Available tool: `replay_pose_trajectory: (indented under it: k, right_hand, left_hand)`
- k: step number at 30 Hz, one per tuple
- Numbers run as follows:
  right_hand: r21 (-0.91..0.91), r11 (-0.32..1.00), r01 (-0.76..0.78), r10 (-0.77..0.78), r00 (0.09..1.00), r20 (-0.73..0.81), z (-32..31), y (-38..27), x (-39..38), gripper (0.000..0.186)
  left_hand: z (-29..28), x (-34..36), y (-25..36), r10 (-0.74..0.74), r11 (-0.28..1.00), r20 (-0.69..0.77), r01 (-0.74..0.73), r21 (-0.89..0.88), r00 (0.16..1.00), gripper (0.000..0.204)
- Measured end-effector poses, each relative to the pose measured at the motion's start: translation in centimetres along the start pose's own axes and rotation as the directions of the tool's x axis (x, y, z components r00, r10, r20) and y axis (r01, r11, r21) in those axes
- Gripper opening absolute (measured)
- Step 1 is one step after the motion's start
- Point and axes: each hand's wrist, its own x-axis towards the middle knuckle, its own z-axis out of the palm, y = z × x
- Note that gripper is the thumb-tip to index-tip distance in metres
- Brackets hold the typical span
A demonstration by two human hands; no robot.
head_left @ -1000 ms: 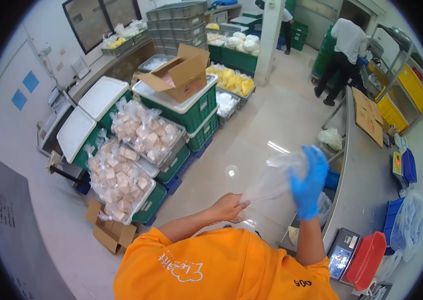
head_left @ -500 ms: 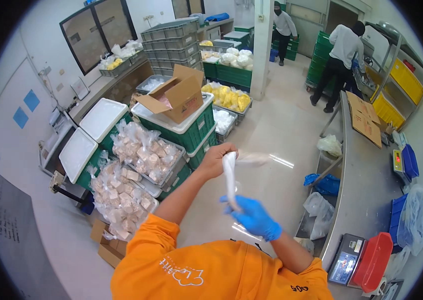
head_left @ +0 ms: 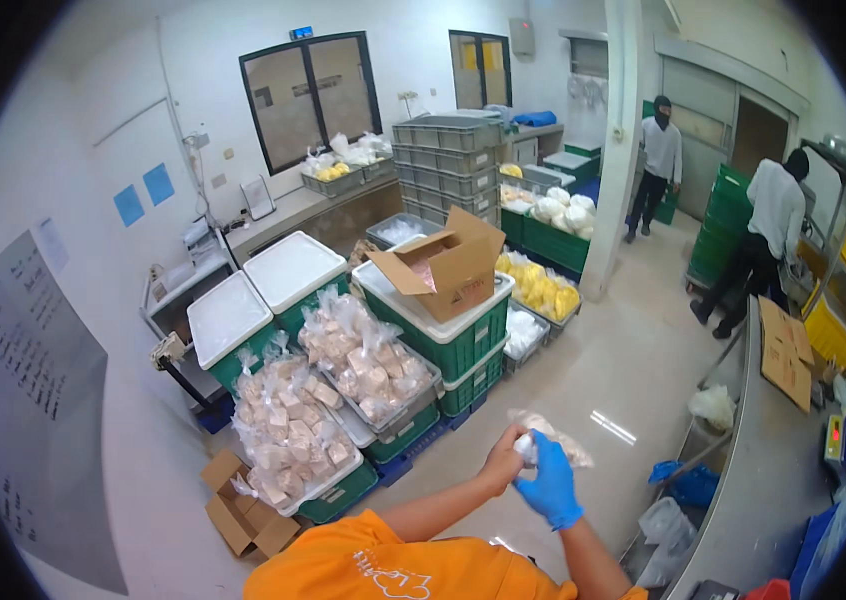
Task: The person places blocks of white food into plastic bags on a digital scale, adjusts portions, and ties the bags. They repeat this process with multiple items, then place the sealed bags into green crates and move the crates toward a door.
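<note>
A see-through plastic bag (head_left: 571,452) with pale beige contents hangs just past my hands, over the floor. My bare left hand (head_left: 505,462) is closed around the bag's gathered neck. Pressed close against it, my right hand (head_left: 551,488) in a blue glove also closes on the whitish twisted plastic. The fingertips of both hands partly hide the neck, so I cannot see whether it is knotted. To their left, similar knotted bags of beige chunks (head_left: 295,425) are heaped on a lidded green crate, and more such bags (head_left: 363,355) fill a grey crate beside them.
An open cardboard box (head_left: 463,275) tops a stack of green crates. Bags with yellow contents (head_left: 540,290) sit beyond it. A metal table (head_left: 758,465) runs along the right. Two people in white tops stand at the back, one beside a metal rack (head_left: 836,270).
The view has swung left. Earlier the bag was blurred and its long twisted neck stretched between my hands; now my hands are together at the neck and the bag is sharper.
</note>
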Motion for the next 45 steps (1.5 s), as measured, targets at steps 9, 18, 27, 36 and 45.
replay_pose_trajectory:
  k: [9,18,27,36,45]
  right_hand:
    - [0.172,0.902,-0.396,0.382,0.918,0.106,1.8,1.6,1.9,0.057]
    - [0.649,0.435,-0.624,0.2,0.77,0.606,-1.3,7.6,3.9,0.068]
    - [0.774,0.38,-0.506,0.282,0.86,0.424,-0.2,14.0,10.4,0.055]
    - [0.68,0.603,-0.417,0.38,0.9,0.215,2.3,19.6,23.9,0.009]
    - [0.597,0.579,-0.555,0.48,0.824,0.299,0.9,24.7,29.7,0.015]
  left_hand:
    - [-4.6,-0.8,0.3,-0.256,0.966,0.136,0.247,0.076,0.957,0.029]
    - [-6.1,1.7,0.4,-0.47,0.684,0.392,0.607,-0.405,0.791,0.041]
    - [-3.2,12.1,2.2,-0.233,0.773,0.439,0.439,-0.458,0.868,0.037]
    - [-2.8,23.6,5.6,-0.27,0.937,0.437,0.339,-0.086,0.858,0.019]
    - [-15.7,38.6,25.4,0.573,0.491,0.08,-0.42,0.763,0.816,0.01]
